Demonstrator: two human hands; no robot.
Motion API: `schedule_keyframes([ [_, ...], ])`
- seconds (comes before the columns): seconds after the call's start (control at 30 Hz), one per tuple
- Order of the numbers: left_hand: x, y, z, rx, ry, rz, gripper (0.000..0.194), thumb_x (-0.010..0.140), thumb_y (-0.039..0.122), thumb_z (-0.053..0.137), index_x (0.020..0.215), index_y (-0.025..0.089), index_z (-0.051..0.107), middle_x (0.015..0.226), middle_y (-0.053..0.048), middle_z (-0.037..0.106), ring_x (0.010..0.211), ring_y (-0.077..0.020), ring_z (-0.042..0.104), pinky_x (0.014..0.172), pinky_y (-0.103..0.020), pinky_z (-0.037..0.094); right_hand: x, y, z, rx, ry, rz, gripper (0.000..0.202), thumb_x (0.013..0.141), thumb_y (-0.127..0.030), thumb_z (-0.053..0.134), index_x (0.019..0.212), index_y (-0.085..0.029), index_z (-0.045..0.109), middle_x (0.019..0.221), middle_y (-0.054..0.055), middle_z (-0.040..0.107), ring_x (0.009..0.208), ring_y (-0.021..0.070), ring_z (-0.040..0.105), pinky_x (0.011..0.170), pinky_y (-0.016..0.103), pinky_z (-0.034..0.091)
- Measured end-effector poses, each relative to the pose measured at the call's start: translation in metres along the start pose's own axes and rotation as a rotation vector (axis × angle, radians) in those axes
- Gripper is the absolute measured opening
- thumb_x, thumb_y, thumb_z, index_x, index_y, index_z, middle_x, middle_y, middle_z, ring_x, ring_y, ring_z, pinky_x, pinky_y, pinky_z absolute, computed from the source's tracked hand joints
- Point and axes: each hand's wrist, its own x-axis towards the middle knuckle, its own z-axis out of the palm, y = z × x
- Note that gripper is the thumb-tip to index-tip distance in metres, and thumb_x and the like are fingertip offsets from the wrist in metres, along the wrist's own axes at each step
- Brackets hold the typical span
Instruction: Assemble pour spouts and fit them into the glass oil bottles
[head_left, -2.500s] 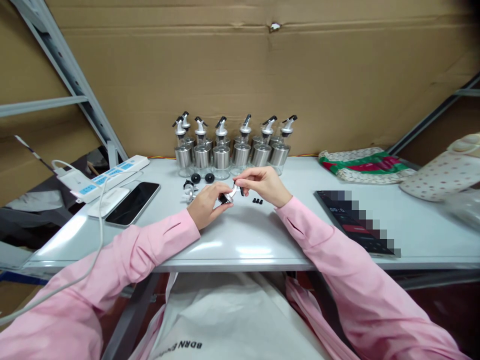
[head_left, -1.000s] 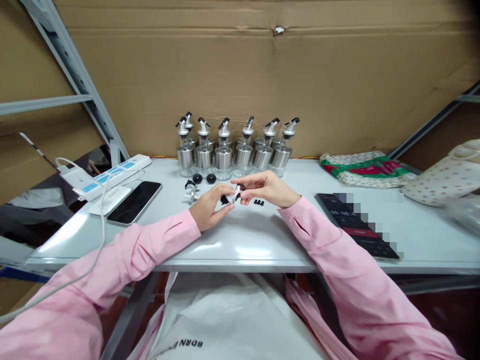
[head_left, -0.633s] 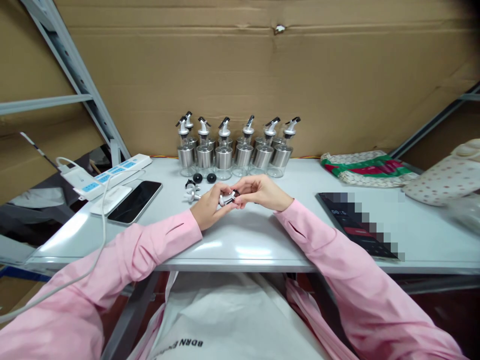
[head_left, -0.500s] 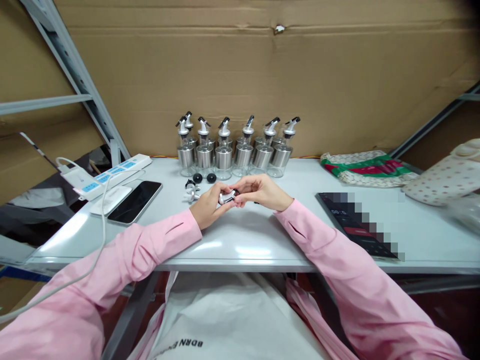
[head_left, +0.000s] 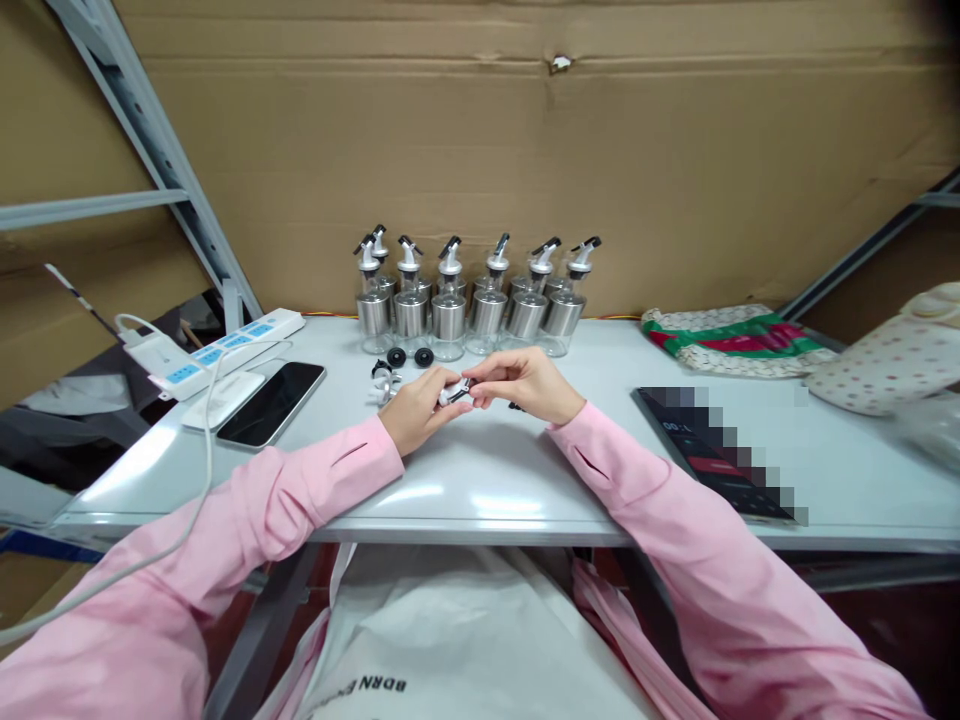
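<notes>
Over the middle of the white table, my left hand (head_left: 414,412) is closed around a silver and black pourer top (head_left: 454,392). The fingertips of my right hand (head_left: 529,385) pinch the dark end of that same piece. Loose silver pourer parts (head_left: 385,384) lie just beyond my left hand, with two round black caps (head_left: 396,357) (head_left: 424,357) behind them. Small dark pieces (head_left: 516,406) show partly under my right hand. Several glass bottles with steel sleeves (head_left: 448,318) stand upright in rows behind, the front ones topped with silver and black pourers.
On the left of the table (head_left: 480,522) are a power strip (head_left: 225,350), a white charger with a cable and a black phone (head_left: 271,404). At the right lie a dark tablet (head_left: 705,450), a patterned cloth (head_left: 739,340) and a dotted white item (head_left: 885,350). Cardboard stands behind.
The pourer top has turned slightly between my hands, and its black part now points differently. My right fingertips have shifted a little on it. The bottles have stayed put.
</notes>
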Motion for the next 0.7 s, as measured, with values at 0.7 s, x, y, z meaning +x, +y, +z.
schedule_keyframes([
  [0.7, 0.0002, -0.0023, -0.0012, -0.001, 0.013, 0.063, 0.034, 0.085, 0.046, 0.045, 0.098, 0.014, 0.046, 0.088, -0.005, 0.054, 0.068, -0.0124, 0.052, 0.063, -0.024, 0.044, 0.0003, -0.0046, -0.0011, 0.047, -0.002, 0.005, 0.025, 0.052, -0.018, 0.079, 0.075, -0.012, 0.069, 0.054, -0.001, 0.066, 0.046, 0.0088, 0.060, 0.049, 0.022, 0.052],
])
